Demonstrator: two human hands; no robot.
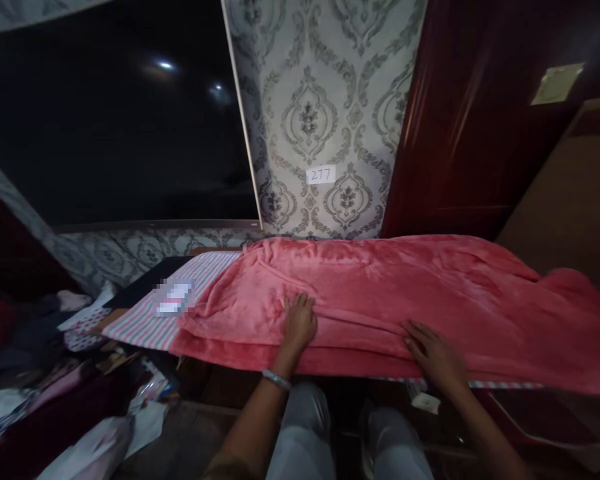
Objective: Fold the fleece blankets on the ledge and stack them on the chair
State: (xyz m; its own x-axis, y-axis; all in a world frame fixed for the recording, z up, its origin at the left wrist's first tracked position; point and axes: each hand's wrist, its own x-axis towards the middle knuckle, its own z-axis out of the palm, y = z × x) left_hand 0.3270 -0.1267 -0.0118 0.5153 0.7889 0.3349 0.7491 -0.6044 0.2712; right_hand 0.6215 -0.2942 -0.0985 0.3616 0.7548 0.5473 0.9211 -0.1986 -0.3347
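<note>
A coral-pink plush blanket [360, 287] lies spread and partly folded along a long surface in front of me, with creases and a ridge running across it. My left hand [300, 323] rests on the blanket left of its middle, fingers stretched out and pointing away from me. A bracelet circles that wrist. My right hand [435, 353] lies on the near part of the blanket, further right, with its fingers extended along the fold. Beneath the blanket, a striped cloth [155, 330] shows at the left end and along the near edge.
A large dark television [115, 120] hangs at the left. Patterned wallpaper bears a paper label [321, 175] reading 277. Dark red wood panelling [450, 133] and a brown board [570, 187] stand at the right. Clothes and bags [95, 447] are heaped at lower left.
</note>
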